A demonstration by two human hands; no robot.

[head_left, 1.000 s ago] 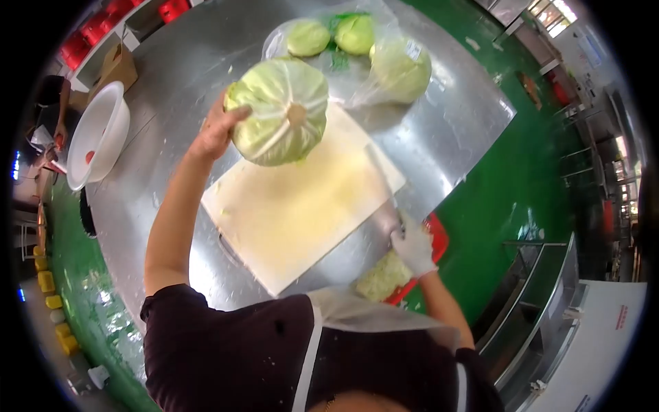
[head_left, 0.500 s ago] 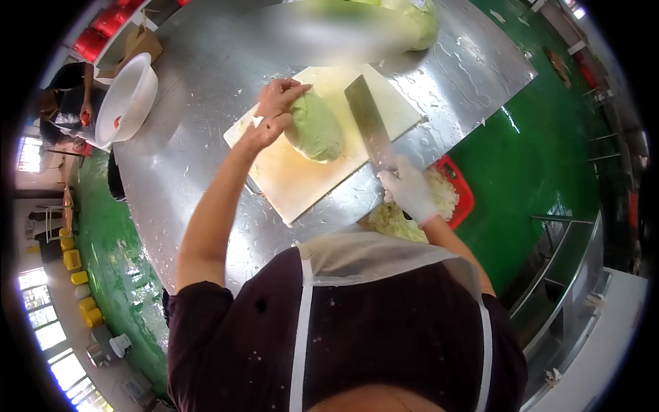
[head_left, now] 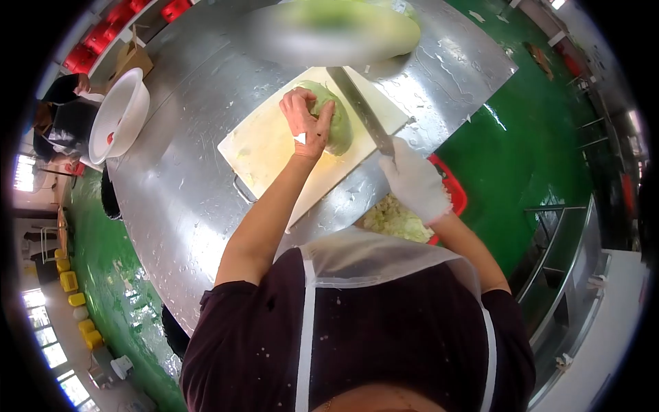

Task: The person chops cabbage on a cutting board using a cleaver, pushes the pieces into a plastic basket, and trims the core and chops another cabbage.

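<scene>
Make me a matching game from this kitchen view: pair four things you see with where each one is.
Things:
1. cabbage
2. cleaver
3. white bowl
4. red crate

Places:
A. far left of the steel table
B. under the left hand, on the cutting board
C. in the gloved right hand
D. beyond the table's right edge, holding shredded cabbage

Pairs: 1-B, 2-C, 3-A, 4-D
</scene>
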